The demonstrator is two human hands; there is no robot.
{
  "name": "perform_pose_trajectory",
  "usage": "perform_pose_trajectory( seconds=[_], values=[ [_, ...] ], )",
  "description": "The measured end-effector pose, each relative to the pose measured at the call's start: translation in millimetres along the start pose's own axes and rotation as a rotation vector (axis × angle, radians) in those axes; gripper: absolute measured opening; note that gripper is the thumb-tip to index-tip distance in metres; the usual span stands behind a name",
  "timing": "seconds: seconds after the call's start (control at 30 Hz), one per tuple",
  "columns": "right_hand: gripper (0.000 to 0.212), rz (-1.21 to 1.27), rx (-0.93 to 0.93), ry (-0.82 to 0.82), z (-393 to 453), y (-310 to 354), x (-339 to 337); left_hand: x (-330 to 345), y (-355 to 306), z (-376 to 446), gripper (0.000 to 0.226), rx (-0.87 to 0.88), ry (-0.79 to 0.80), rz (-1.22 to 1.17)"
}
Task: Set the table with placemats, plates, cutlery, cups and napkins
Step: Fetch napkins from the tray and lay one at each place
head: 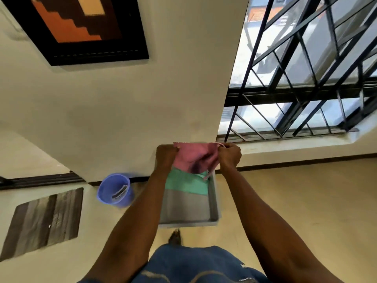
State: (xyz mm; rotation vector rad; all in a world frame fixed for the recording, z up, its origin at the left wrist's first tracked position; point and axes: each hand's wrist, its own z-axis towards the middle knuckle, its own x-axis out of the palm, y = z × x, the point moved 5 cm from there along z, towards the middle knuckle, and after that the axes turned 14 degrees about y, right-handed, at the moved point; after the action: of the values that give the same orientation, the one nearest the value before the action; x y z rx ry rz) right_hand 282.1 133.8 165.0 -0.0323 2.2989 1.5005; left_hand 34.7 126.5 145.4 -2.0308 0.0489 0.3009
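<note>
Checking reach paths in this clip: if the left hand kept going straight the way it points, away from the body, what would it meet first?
Probably the cream wall. The left hand pinches a corner of the pink cloth above the far end of the grey tray, and the wall seems to rise just beyond it, though depth is hard to judge.

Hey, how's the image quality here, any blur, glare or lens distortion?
Head view: motion blur smears the blue plastic bucket and the pink cloth held up by both hands, left and right; the barred window is washed out by daylight; the wide-angle lens tilts and bends the walls.
</note>
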Motion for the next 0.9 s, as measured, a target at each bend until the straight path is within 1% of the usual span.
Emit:
perform_pose_trajectory(
  seconds=[0.07,0.1,0.2,0.27,0.3,0.37,0.47,0.57,0.63,0.77,0.87,0.9],
  values=[
    [0.007,0.018,0.037,-0.001,-9.2,-13.6,-6.4,8.0,11.6,-16.9,0.013,-0.009,-0.083,0.026],
    [0.008,0.047,0.041,-0.002,-12.5,-19.7,-12.0,7.0,18.7,-22.4,0.014,-0.009,-0.134,0.037],
    [0.010,0.131,0.008,0.014,-16.3,-36.7,-27.3,-10.0,29.5,-42.6,0.019,-0.007,-0.294,-0.043],
    [0.011,0.115,-0.042,0.047,-19.4,-40.9,-31.8,-17.8,30.8,-47.9,0.025,0.020,-0.304,-0.060],
    [0.009,0.112,-0.066,0.051,-20.4,-40.6,-32.5,-20.1,26.7,-50.1,0.025,0.027,-0.305,-0.050],
    [0.009,0.131,-0.097,0.039,-23.2,-37.4,-31.8,-24.5,21.5,-53.3,0.019,0.025,-0.335,-0.060],
    [0.016,0.154,-0.094,0.000,-26.4,-31.7,-30.8,-32.2,18.4,-55.8,0.026,-0.013,-0.397,-0.071],
    [0.015,0.157,-0.019,-0.044,-25.6,-34.0,-24.8,-34.5,22.7,-54.2,0.033,-0.131,-0.346,-0.004],
    [0.013,0.152,0.029,-0.027,-24.9,-38.4,-15.9,-32.1,27.0,-52.1,0.030,-0.150,-0.282,0.003],
    [0.019,0.115,0.047,0.061,-33.8,-39.2,1.2,-27.6,31.2,-54.5,0.022,-0.075,-0.257,-0.009],
    [0.016,0.138,0.018,0.072,-47.4,-37.7,13.4,-14.2,33.3,-64.6,0.012,-0.020,-0.228,-0.056],
    [0.015,0.154,0.006,0.083,-52.5,-37.9,19.5,-8.3,33.0,-67.3,0.013,0.013,-0.216,-0.075]
  ],
)
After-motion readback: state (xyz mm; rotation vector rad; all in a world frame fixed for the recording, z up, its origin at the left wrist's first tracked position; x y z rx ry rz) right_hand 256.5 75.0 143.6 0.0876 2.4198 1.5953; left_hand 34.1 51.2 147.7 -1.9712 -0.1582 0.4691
